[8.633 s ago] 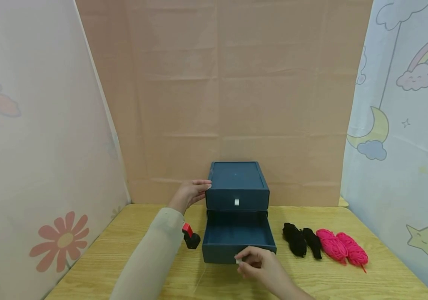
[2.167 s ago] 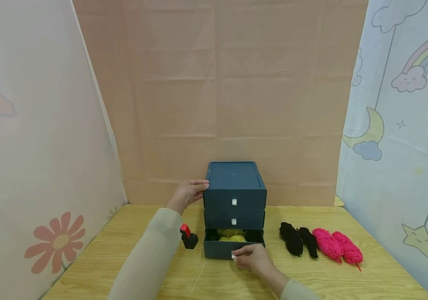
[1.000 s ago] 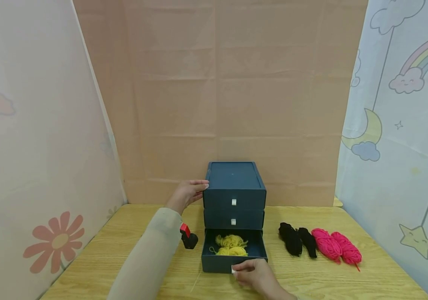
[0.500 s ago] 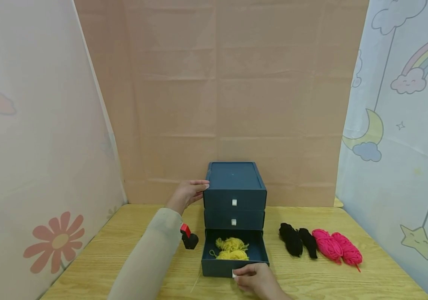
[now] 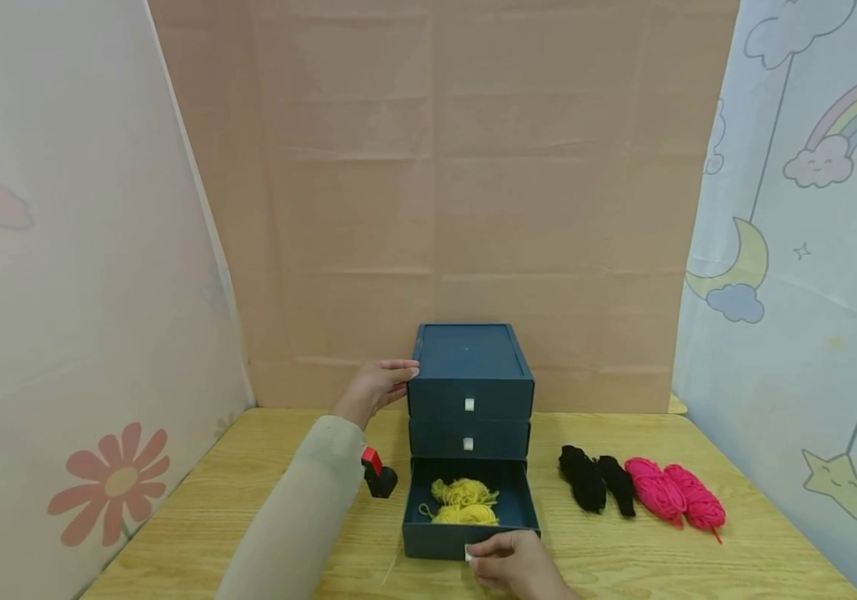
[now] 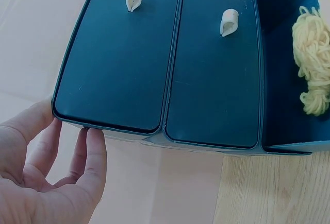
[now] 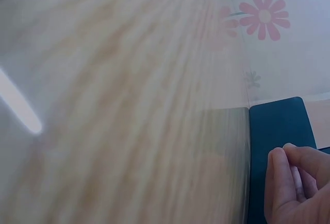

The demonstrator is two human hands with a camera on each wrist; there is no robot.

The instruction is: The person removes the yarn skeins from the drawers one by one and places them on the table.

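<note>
A dark blue cabinet of stacked drawers stands on the table, its upper two drawers pushed in. The bottom drawer is pulled out and holds yellow yarn in two bundles. My right hand pinches the small white pull tab on that drawer's front; in the right wrist view, thumb and fingertips meet there. At the cabinet's upper left edge, my left hand rests its fingers against the side. The left wrist view shows those fingers extended and touching the casing.
Right of the cabinet lie two black yarn bundles and two pink yarn bundles on the wooden table. A black and red device shows beside the left sleeve. Brown paper covers the back.
Earlier the middle drawer stood out and now it is in. The right hand has drawn the bottom drawer toward me, uncovering the yellow yarn. The left hand has stayed at the cabinet.
</note>
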